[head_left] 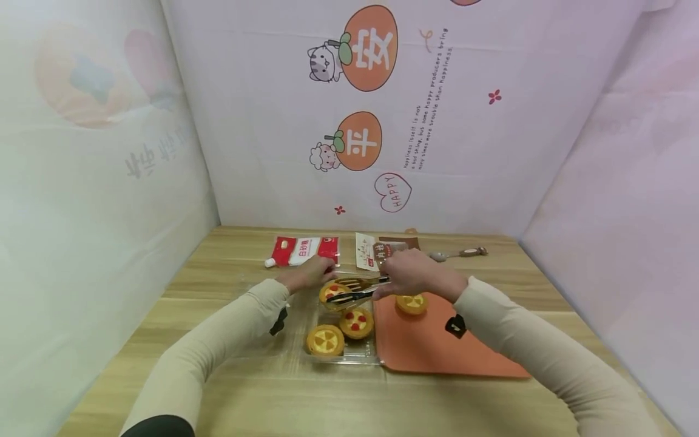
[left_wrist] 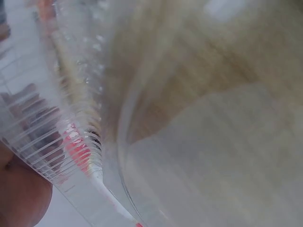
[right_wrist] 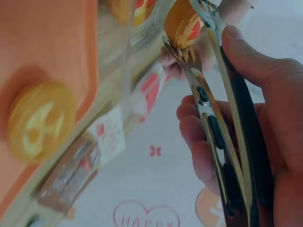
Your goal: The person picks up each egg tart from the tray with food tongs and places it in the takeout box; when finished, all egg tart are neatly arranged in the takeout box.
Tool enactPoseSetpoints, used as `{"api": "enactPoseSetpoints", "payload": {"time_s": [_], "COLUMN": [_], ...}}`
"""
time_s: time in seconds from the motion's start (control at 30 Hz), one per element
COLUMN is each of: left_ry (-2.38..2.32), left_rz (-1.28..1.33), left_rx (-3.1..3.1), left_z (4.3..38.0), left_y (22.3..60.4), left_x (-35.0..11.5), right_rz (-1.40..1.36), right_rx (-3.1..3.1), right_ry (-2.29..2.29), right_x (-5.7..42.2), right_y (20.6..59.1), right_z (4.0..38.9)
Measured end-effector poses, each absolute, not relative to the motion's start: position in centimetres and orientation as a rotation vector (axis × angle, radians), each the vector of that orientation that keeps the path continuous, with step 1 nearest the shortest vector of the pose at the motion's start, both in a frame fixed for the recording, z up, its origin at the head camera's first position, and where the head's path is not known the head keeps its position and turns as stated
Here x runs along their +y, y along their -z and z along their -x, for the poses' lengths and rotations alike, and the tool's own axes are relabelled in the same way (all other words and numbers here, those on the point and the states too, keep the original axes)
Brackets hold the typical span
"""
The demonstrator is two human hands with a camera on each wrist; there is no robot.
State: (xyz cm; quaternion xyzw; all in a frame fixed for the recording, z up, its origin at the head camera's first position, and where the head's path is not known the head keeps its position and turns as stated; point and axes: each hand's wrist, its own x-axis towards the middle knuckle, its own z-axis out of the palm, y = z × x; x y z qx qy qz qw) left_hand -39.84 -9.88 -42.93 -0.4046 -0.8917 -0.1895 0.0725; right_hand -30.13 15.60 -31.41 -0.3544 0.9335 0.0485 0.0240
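Note:
My right hand (head_left: 409, 273) grips metal tongs (right_wrist: 236, 132) with dark handle pads. Between their tips is an egg tart (right_wrist: 182, 26) with red pieces on top, above the far part of a clear plastic box (head_left: 355, 359). Inside that box are a second red-topped tart (head_left: 356, 322) and a plain yellow tart (head_left: 325, 340). My left hand (head_left: 310, 273) holds the box at its far left side; a fingertip (left_wrist: 26, 194) shows beyond the ridged clear wall in the left wrist view. Another yellow tart (head_left: 411, 303) sits on the orange tray (head_left: 437, 346).
Along the back lie a red-and-white sugar bag (head_left: 306, 250), a brown packet (head_left: 398, 244) with a pale card (head_left: 365, 251), and a small utensil (head_left: 459, 254). The box's clear lid (head_left: 251, 340) spreads to the left. Printed cloth walls (head_left: 262, 152) enclose the wooden table (head_left: 273, 400).

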Motion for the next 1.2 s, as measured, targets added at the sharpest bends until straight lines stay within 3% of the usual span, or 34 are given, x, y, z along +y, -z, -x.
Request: {"api": "enactPoseSetpoints", "payload": {"time_s": [0.43,1.2], "left_ry": [0.577,0.58], "left_rz": [1.217,1.172], "left_rx": [-2.724,-2.777], "left_z": [39.8,39.7], "left_y": [43.0,42.7], "left_x": [-9.8,-9.9], "right_rz": [1.091,1.096], "right_rx": [2.839,2.86], "right_ry": [-0.268,-0.258], "right_x": [12.5,12.5], "right_y": [33.5,33.5], "right_z": [30.9,30.5]}}
